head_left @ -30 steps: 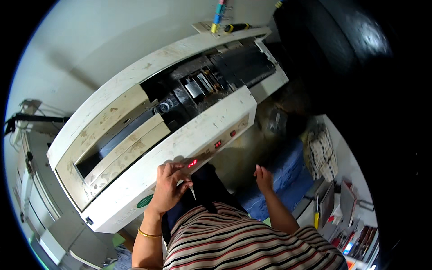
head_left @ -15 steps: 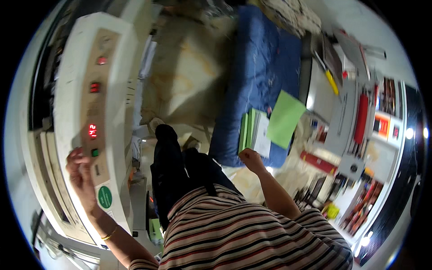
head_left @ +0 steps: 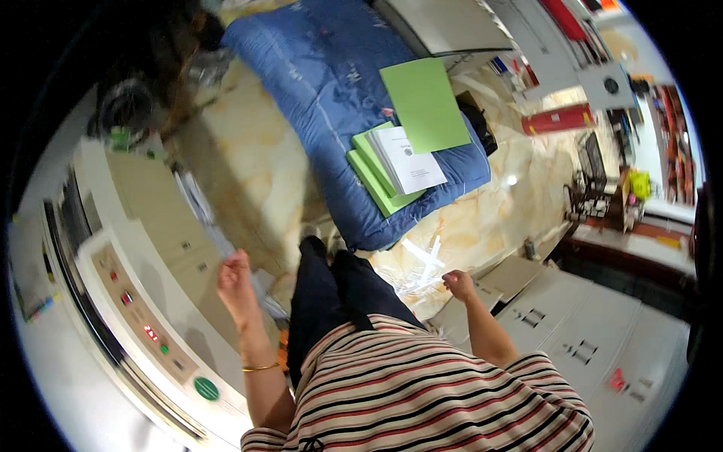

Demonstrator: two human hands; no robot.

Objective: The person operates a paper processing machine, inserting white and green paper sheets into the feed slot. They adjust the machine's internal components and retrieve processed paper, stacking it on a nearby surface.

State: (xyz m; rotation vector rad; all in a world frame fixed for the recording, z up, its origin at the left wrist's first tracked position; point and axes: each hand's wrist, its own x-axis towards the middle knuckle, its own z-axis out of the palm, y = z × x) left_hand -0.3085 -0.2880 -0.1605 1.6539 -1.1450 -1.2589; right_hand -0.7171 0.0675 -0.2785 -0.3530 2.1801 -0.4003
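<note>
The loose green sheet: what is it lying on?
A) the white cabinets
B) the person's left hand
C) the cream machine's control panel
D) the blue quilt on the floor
D: the loose green sheet lies flat on the blue quilt, just beyond the stack of green-covered booklets, well away from the cream machine and from both hands.

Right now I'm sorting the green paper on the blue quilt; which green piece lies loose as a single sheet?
The flat light green sheet lying alone, farther from the person. The other green pieces are a stack of booklets under white printed pages.
</note>
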